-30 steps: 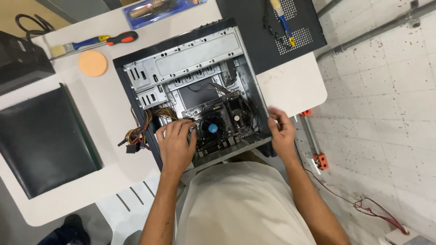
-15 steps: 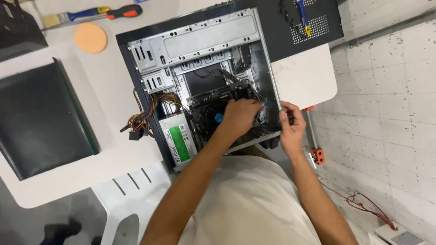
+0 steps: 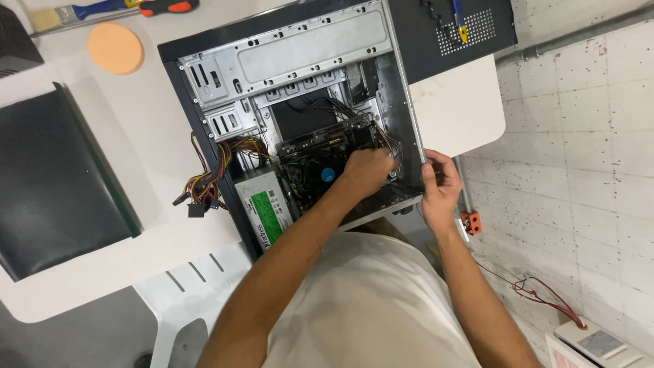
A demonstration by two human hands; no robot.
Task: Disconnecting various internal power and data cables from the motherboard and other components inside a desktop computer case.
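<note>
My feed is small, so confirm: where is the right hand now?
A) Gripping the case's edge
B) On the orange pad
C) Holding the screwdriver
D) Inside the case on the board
A: the right hand grips the edge of the case, while the left hand reaches inside.

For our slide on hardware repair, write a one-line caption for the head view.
Left hand reaches inside an open computer case on a white table while the right hand grips its edge.

White table point(image 3: 463, 116) with rounded corners, grey floor point(image 3: 82, 341) lower left, pale speckled tiles point(image 3: 586, 170) right, red cable point(image 3: 545, 296) trailing.
</note>
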